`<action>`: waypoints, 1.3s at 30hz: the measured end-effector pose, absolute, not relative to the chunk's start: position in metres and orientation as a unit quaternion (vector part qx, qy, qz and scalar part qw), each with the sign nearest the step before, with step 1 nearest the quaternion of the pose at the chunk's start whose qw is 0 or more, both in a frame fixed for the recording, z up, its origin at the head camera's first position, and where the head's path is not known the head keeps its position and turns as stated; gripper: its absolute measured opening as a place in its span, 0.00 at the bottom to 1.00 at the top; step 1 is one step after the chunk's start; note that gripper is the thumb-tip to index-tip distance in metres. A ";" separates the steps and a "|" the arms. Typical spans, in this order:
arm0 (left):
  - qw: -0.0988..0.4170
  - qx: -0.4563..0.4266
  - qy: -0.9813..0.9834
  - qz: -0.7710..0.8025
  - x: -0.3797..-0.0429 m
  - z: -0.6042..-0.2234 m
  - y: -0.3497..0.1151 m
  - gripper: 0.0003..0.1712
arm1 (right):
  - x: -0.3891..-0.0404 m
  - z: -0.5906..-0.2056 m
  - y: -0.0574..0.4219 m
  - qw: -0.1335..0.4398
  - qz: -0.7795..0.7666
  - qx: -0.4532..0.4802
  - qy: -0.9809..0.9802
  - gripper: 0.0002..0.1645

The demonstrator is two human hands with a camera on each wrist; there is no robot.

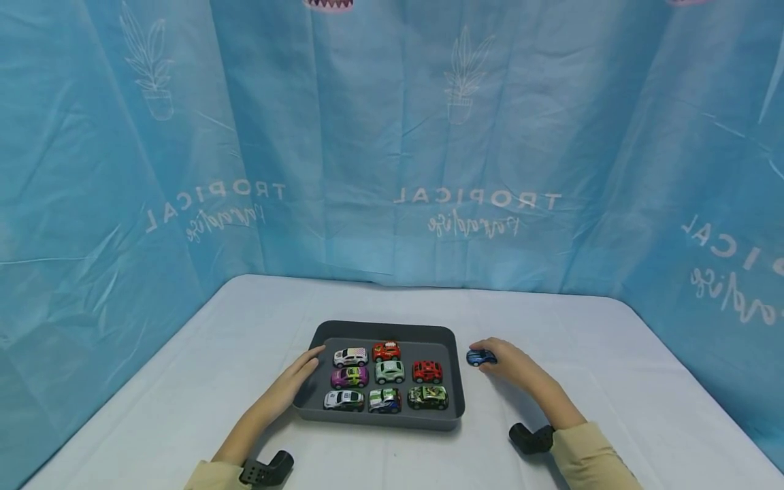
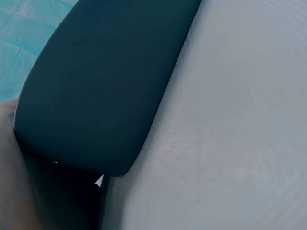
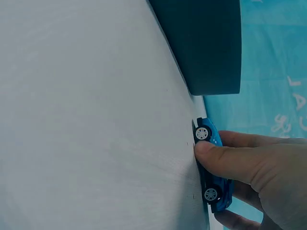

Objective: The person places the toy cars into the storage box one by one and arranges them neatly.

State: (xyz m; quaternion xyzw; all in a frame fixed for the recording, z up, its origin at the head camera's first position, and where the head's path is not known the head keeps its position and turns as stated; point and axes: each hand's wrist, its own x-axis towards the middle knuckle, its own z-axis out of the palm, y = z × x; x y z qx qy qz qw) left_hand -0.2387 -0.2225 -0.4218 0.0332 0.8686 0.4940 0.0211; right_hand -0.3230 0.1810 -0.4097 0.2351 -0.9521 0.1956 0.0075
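Note:
To the right of a dark grey tray, my right hand grips a small blue toy car low over the white cloth. Seen from the right wrist, the thumb presses the side of the blue car between its wheels, with fingers behind it. My left hand rests at the tray's left side, fingers along the rim. In the tray stand several toy cars, among them a red one at right, a camouflage-green one in front of it, and a purple one at left.
White cloth covers the table, and blue printed curtains hang round its back and sides. Each wrist wears a black camera mount, the right one close over the cloth. The tray has raised walls all round.

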 end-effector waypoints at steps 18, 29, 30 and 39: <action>0.021 0.039 0.865 0.499 -0.241 -0.418 -0.223 0.30 | -0.322 -0.390 0.182 0.015 0.205 0.229 -0.952 0.23; 0.025 0.040 0.862 0.505 -0.238 -0.421 -0.223 0.30 | -0.319 -0.366 0.165 0.040 0.227 0.250 -0.941 0.24; 0.025 0.041 0.862 0.504 -0.239 -0.421 -0.223 0.30 | -0.318 -0.363 0.162 0.040 0.229 0.253 -0.939 0.25; 0.027 0.046 0.863 0.502 -0.241 -0.424 -0.225 0.30 | -0.314 -0.353 0.131 0.033 0.237 0.282 -0.929 0.26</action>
